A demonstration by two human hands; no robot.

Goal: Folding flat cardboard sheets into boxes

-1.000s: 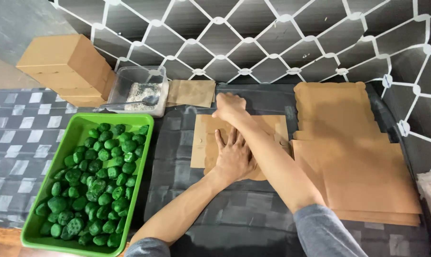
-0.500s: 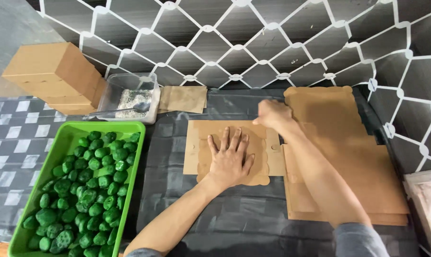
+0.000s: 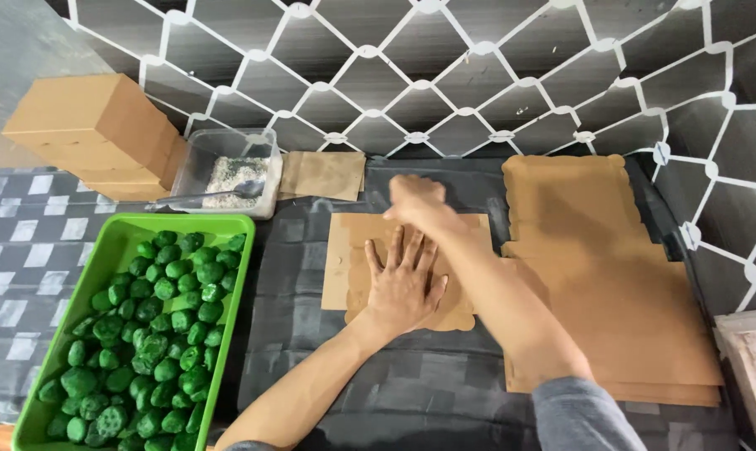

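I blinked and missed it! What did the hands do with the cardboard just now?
The right hand swept across the top of the flat cardboard sheet, out to its right corner and back left. The left hand stayed spread flat on it. The green tray kept its place.

Left hand flat, palm down, fingers spread and pointing away — forearm bare, coming up from the bottom edge. Right hand blurred, just beyond the left fingertips — arm reaches in from lower right, grey sleeve at the forearm.
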